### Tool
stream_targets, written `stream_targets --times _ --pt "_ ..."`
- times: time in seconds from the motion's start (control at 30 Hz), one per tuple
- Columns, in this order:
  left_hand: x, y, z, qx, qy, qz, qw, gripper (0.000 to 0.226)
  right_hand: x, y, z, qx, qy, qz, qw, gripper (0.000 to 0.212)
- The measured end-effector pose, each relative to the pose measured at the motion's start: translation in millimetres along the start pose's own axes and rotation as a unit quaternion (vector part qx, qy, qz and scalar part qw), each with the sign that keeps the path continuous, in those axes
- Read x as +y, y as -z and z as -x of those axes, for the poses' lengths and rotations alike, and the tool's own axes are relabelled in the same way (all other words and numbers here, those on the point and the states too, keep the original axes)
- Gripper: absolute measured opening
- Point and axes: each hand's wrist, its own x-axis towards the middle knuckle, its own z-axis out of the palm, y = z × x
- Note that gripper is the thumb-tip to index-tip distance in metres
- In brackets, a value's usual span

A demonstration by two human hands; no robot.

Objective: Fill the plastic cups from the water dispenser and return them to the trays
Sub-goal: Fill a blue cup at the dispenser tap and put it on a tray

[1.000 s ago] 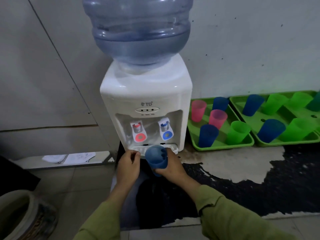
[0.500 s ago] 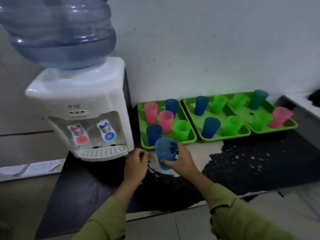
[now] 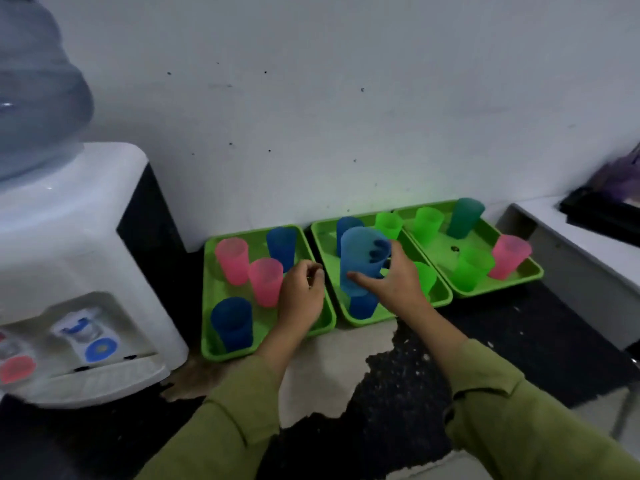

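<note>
Light blue cup (image 3: 362,261): centre of frame, held above the middle green tray (image 3: 328,252), directly over a dark blue cup (image 3: 362,306).
Right hand (image 3: 398,284): fingers and thumb wrapped round the cup's wall.
Left hand (image 3: 301,296): over the left tray (image 3: 211,306), fingers loosely curled, nothing visibly held.
Risk, landing: lowered straight down, it would likely catch the dark blue cup's rim and tip.
Risk, squeeze: thin plastic may flex and slop water; the fill level is unreadable.
Risk, neighbour: the hand could knock the green cup (image 3: 427,277) just behind it.
</note>
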Motion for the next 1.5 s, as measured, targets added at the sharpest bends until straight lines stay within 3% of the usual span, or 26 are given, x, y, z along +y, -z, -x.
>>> stream_targets --times 0.17,0.47,0.87,1.33,1.5 --pt "-2.2 -40.3 -43.6 -0.05 0.05 0.009 0.997 0.015 22.7 11.5 -62.0 0.014 -0.013 0.005 1.0 0.067" --pt "-22.6 -84.4 -96.2 -0.166 0.116 -0.142 0.969 0.037 79.7 5.9 -138.5 -0.063 -0.037 0.0 0.997 0.08" --pt "-44.1 -123.4 -119.1 -0.17 0.224 -0.206 0.937 0.058 147.7 -18.9 -185.0 -0.258 -0.041 0.082 0.962 0.08" --pt "-53.0 -136.7 -118.8 -0.123 0.244 -0.246 0.93 0.059 160.4 -14.6 -189.4 -0.309 -0.028 0.098 0.946 0.098" --pt "-48.9 -138.1 -119.9 -0.122 0.256 -0.233 0.93 0.062 154.7 2.7 -197.0 -0.219 -0.016 0.072 0.973 0.061"
